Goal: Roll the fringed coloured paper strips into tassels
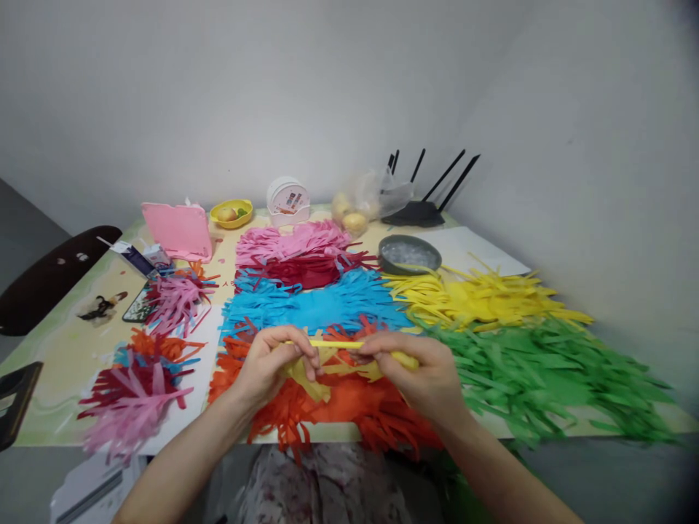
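Between my two hands a narrow yellow paper strip (337, 344) is stretched level, rolled thin in the middle, with loose yellow fringe hanging below it. My left hand (276, 362) pinches its left end, fingers curled. At the other end my right hand (418, 366) is closed on the strip, and a thicker yellow part shows by the thumb. Both hands are above orange fringed paper (344, 400) at the front of the table. Blue fringed paper (317, 306) lies just behind, with yellow fringed paper (480, 298) and green fringed paper (551, 375) to the right.
Two multicoloured tassel bundles (139, 397) lie at the left. Dark red (306, 269) and pink fringed paper (295, 240) lie farther back. Behind are a grey bowl (409, 255), a black router (418, 213), a yellow fruit dish (231, 222) and a pink tablet case (178, 229).
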Demonstrator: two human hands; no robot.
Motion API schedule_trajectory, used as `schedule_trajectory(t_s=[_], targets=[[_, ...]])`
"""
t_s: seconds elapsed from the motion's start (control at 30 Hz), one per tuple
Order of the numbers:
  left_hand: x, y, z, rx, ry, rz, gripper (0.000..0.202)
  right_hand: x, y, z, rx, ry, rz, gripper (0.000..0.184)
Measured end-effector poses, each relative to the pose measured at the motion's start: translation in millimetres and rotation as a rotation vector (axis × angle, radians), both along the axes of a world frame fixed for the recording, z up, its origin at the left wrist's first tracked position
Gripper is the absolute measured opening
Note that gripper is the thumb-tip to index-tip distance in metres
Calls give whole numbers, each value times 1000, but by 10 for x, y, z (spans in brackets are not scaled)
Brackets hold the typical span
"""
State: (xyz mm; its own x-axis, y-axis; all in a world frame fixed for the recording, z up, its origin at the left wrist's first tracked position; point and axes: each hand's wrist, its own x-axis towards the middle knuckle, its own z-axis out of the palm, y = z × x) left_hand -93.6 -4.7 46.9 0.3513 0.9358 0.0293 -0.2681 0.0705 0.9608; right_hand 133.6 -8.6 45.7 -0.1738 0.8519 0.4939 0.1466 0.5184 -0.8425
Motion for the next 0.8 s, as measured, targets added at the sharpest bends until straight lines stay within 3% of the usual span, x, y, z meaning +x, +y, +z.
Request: schedule_trajectory(t_s=[0.1, 0.2, 0.33, 0.4, 0.5, 0.6, 0.7, 0.8], targets=[[-134, 4, 181, 357, 352, -57, 19, 75, -42, 147, 334, -242, 71, 28], [-159, 52, 395, 663, 682, -66, 27, 116, -37, 236, 499, -406, 170, 30], [-52, 130, 484, 711, 815, -258, 18, 95, -46, 195, 622, -517, 190, 29], [-25, 157, 448, 752, 874, -265, 18, 90, -69, 165, 650, -558, 219, 30], [-55, 182, 357, 947, 1043, -160, 19, 111, -67, 181, 491, -599, 201, 31], [-108, 191, 263, 1171, 1128, -24, 21, 108, 38, 232, 118, -510, 156, 33], [-147, 185, 196, 1296, 1035, 9, 20, 22, 191, 224, -285, -342, 355, 28], [-192, 177, 155, 1357, 972, 16, 21, -114, 261, 164, -554, -157, 577, 31]])
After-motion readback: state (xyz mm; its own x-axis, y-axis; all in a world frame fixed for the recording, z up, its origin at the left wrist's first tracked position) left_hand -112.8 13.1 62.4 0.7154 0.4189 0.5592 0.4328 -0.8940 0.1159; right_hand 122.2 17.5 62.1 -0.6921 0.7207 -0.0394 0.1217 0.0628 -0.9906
